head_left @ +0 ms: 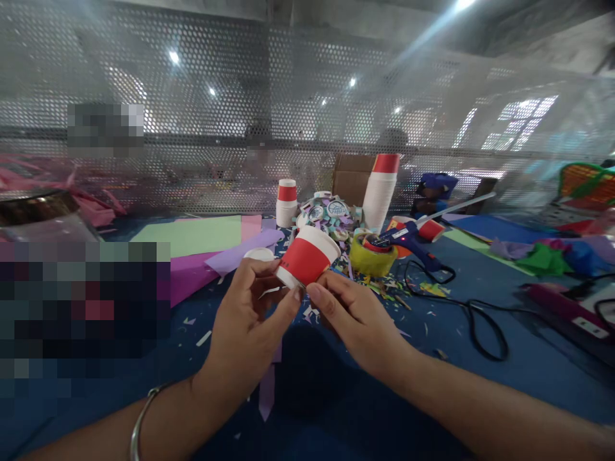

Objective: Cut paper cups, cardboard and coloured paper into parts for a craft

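A paper cup (307,257), white with a broad red band, is held tilted above the table, its rim toward the upper right. My left hand (252,310) grips its lower left side between thumb and fingers. My right hand (355,314) is closed on the lower right side, thumb near the base. Just beyond the cup lies a heap of paper cut-outs and scraps (331,210). A blue glue gun (408,240) with a clear glue stick rests on a yellow tape roll (372,257) to the right.
Stacked paper cups stand behind, a short stack (287,208) and a tall one (380,195). Coloured paper sheets (192,230) lie at left. A black cable (480,320) runs to a power strip (571,314) at right. Perforated mesh (202,128) rises behind the table.
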